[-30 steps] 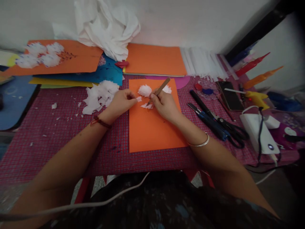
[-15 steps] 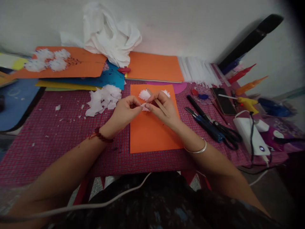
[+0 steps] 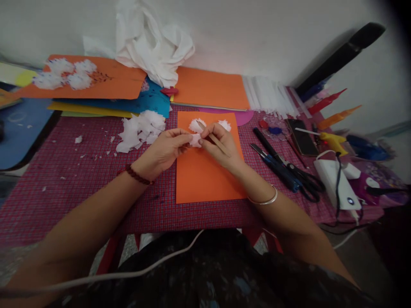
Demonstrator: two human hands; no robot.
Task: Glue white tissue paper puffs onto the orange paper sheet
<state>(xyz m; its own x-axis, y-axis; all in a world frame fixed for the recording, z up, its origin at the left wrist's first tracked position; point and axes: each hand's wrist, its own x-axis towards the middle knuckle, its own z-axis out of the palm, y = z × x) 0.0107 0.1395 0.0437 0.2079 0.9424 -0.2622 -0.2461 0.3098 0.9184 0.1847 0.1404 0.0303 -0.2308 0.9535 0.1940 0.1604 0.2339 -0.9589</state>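
Between my two hands is a small piece of white tissue paper (image 3: 195,140). My left hand (image 3: 170,147) pinches its left side between thumb and fingers. My right hand (image 3: 221,145) is closed at its right edge and also holds a thin wooden stick (image 3: 220,144) slanting across the fingers. Both hands are above an orange sheet (image 3: 208,179). Near the sheet's top sit two fluffy white paper tufts, a left one (image 3: 196,125) and a right one (image 3: 225,124), partly behind my right fingers. A pile of torn white tissue pieces (image 3: 141,130) lies left of the sheet.
On the right lie a cutter knife (image 3: 276,167), black scissors (image 3: 306,179), a phone (image 3: 302,136), a yellow glue gun (image 3: 334,142) and a white power bank (image 3: 337,182). Behind are crumpled white tissue (image 3: 150,42) and an orange card with white paper flowers (image 3: 118,81). A cable crosses my lap.
The tissue piece has been opened flatter and shows more between my fingers. My left hand has turned slightly, its fingers now extended along the paper. The stick stays in my right hand.
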